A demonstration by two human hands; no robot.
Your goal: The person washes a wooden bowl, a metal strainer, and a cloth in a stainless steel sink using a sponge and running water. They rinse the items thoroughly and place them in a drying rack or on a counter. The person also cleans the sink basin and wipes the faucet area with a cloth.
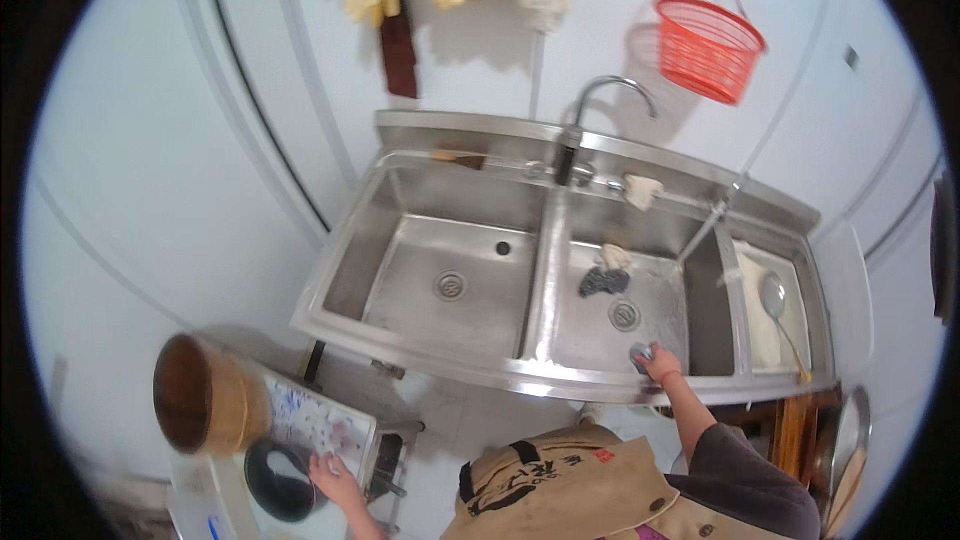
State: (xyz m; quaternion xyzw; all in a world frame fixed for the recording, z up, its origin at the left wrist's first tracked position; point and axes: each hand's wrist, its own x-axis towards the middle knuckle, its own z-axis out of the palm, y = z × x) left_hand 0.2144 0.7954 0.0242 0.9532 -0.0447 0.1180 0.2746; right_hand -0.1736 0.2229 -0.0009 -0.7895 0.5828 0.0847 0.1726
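Observation:
My left hand [337, 476] is at the right rim of a round black bowl [281, 495], its fingers against the edge. Beneath the bowl is a pale surface at the lower left. My right hand [661, 364] holds a small grey scrubbing pad or cloth [641, 356] just inside the front edge of the right sink basin [585, 345]. In that basin lie a dark scouring pad [604, 282] and a beige cloth [615, 256], near the drain [624, 313].
A wooden bucket [240, 405] stands behind the bowl, beside a patterned tray [315, 409]. The left basin [420, 315] adjoins the right one. A faucet [574, 135] rises between them. A ladle [772, 296] lies at the right. A red basket [705, 49] hangs on the wall.

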